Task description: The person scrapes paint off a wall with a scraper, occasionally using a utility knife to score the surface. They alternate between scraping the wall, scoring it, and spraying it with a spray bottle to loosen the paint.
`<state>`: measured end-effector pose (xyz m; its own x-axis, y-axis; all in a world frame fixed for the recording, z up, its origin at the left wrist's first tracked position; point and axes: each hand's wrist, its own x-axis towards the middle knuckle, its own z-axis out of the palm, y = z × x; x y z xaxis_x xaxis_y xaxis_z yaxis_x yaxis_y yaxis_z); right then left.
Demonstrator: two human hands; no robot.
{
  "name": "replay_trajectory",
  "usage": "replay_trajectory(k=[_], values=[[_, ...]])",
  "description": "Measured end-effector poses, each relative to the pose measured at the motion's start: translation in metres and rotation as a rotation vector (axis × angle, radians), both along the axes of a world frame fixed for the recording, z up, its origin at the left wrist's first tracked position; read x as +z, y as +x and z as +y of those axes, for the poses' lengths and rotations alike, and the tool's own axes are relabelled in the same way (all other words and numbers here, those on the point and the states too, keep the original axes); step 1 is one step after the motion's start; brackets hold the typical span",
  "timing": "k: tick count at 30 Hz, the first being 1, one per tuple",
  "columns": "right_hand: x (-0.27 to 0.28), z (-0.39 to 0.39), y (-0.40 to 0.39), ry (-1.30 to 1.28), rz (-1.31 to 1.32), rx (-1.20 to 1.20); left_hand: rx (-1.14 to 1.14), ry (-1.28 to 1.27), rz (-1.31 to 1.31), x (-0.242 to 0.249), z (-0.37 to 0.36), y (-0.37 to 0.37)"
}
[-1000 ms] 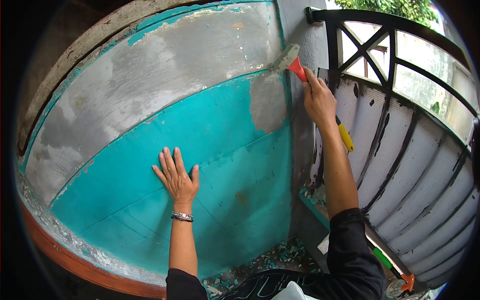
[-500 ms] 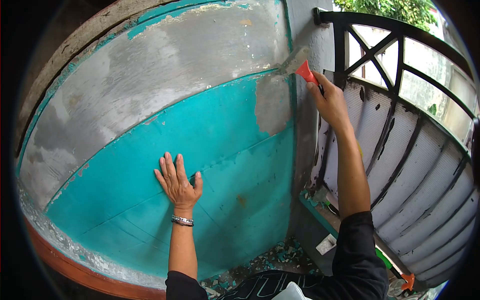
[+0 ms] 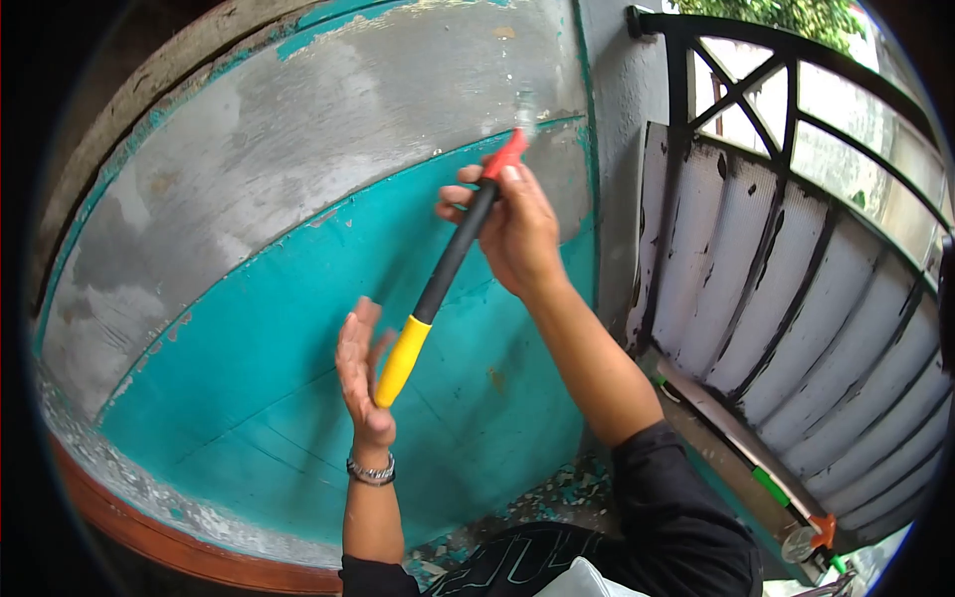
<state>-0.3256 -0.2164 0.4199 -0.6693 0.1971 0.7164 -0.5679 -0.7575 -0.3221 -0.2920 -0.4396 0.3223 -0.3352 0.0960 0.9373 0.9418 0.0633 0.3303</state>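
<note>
A long-handled paint scraper [image 3: 454, 254] slants across the wall, with a red head, a black shaft and a yellow grip. Just below the red head, my right hand [image 3: 519, 224] is closed on it, some fingers lifted off the shaft. The blade is blurred by motion over the upper grey part. My left hand [image 3: 360, 373] has its fingers up and apart, with the yellow end right at its palm. Behind both hands is the wall [image 3: 269, 328], turquoise paint below, bare grey above and in a patch at the right.
Paint flakes [image 3: 552, 502] lie on the floor at the wall's foot. To the right stands a black-framed gate [image 3: 786, 259] with pale panels. A long tool with green and orange parts [image 3: 771, 488] lies along its base. A reddish-brown ledge [image 3: 169, 542] runs along the lower left.
My right hand has brought the scraper left and down from the wall's right corner, with its handle now in sight. My left hand has come off the wall and turned toward the handle's end.
</note>
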Motion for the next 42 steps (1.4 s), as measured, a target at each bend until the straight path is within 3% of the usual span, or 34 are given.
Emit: replay_trajectory(k=[2,3,6,8,10,12,14,16,18,20,23,24,27,29,31,42], values=[[0.004,-0.018,-0.01,-0.013,-0.051,-0.021,-0.219,-0.144,-0.237,0.017,-0.014,0.025],[0.005,-0.024,-0.013,-0.009,-0.066,-0.011,-0.217,-0.156,-0.235,0.027,-0.018,0.032],[0.008,-0.035,-0.02,-0.013,-0.076,-0.005,0.144,-0.311,-0.431,0.054,-0.028,0.049],[0.011,-0.04,-0.022,-0.023,-0.075,-0.017,0.192,-0.378,-0.475,0.066,-0.022,0.05],[0.013,-0.044,-0.023,-0.059,-0.062,-0.015,0.372,-0.544,-0.207,0.066,-0.02,0.042],[0.014,-0.046,-0.023,-0.068,-0.064,-0.009,0.391,-0.558,-0.249,0.073,-0.018,0.042],[0.014,-0.043,-0.021,-0.076,-0.064,-0.006,0.395,-0.534,-0.078,0.079,-0.02,0.04],[0.012,-0.035,-0.017,0.177,-0.129,-0.068,0.375,-0.499,-0.08,0.088,-0.024,0.045],[0.011,-0.033,-0.003,0.188,-0.178,-0.087,0.561,-0.509,0.053,0.098,-0.025,0.054],[0.008,-0.035,0.004,0.202,-0.232,-0.107,0.592,-0.472,0.06,0.095,-0.021,0.06],[0.007,-0.046,0.002,0.077,-0.189,-0.066,0.943,-0.688,0.258,0.082,-0.022,0.059],[0.009,-0.05,-0.002,0.073,-0.19,-0.067,0.941,-0.692,0.259,0.084,-0.021,0.061],[0.02,-0.057,-0.008,-0.208,-0.09,0.252,0.982,-0.67,0.24,0.094,-0.018,0.062],[0.027,-0.06,-0.019,-0.225,-0.061,0.283,0.679,-0.664,0.14,0.097,-0.021,0.054],[0.038,-0.062,-0.024,-0.249,-0.017,0.385,0.732,-0.682,0.129,0.101,-0.022,0.053],[0.053,-0.063,-0.035,-0.218,-0.058,0.33,0.782,-0.714,0.195,0.111,-0.029,0.037]])
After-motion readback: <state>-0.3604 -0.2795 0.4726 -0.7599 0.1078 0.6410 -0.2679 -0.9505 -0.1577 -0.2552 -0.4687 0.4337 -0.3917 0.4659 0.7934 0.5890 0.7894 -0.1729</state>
